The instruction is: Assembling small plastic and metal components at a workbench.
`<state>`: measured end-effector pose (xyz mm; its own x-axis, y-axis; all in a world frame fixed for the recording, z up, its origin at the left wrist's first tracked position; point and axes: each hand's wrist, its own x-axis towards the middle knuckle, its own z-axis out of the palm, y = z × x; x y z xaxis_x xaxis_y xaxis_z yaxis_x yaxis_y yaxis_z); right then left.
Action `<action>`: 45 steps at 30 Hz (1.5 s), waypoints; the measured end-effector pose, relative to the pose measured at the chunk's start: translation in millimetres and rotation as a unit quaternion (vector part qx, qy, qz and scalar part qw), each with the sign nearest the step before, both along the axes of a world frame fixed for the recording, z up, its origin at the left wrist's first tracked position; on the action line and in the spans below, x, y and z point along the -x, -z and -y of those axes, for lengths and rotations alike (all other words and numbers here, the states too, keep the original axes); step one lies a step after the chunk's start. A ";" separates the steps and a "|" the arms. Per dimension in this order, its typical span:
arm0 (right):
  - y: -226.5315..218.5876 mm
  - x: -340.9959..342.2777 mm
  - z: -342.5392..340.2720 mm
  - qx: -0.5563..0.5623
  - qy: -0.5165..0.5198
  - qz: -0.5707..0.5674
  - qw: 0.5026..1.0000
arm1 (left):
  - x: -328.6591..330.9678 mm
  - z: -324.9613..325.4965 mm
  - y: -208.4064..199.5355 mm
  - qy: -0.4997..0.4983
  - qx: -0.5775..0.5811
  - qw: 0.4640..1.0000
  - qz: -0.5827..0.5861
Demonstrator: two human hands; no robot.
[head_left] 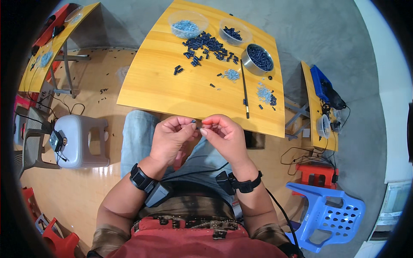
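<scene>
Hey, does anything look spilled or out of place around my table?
Yes: small dark pieces lie scattered on the glossy tan floor, left of the yellow wooden table. They look dropped, since similar-looking dark pieces fill the round silver metal bowl on the tabletop.

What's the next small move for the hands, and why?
Probably ease the right hand slightly toward the left hand: their fingertips nearly meet, and a small dark piece shows at the left one's. What the right holds, if anything, is too small to tell.
</scene>
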<state>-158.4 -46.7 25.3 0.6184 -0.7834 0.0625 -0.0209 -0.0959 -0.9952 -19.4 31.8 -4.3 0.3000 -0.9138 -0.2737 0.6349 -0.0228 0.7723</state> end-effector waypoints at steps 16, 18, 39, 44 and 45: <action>-5.1 8.4 -0.5 -0.092 0.020 -0.009 0.996 | -0.2 -4.0 -4.4 0.054 0.050 0.995 -0.068; -9.7 11.5 3.0 -0.100 0.022 0.004 0.995 | -0.8 -4.7 -4.8 0.067 0.055 0.994 -0.067; -8.0 9.3 32.1 -0.135 0.030 0.037 0.990 | -9.4 1.9 2.3 0.118 0.009 0.984 -0.135; -6.3 4.0 24.2 -0.138 -0.009 0.047 0.989 | -12.9 3.5 0.4 0.145 -0.015 0.978 -0.150; -4.7 4.4 23.7 -0.141 -0.009 0.046 0.989 | -13.4 3.5 0.7 0.144 -0.017 0.978 -0.151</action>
<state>-162.9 -70.4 30.0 0.6342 -0.7667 -0.0997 0.0703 0.1856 -0.9801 -6.0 28.3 -5.0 -0.0670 -0.9371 -0.3424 0.7976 -0.2565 0.5460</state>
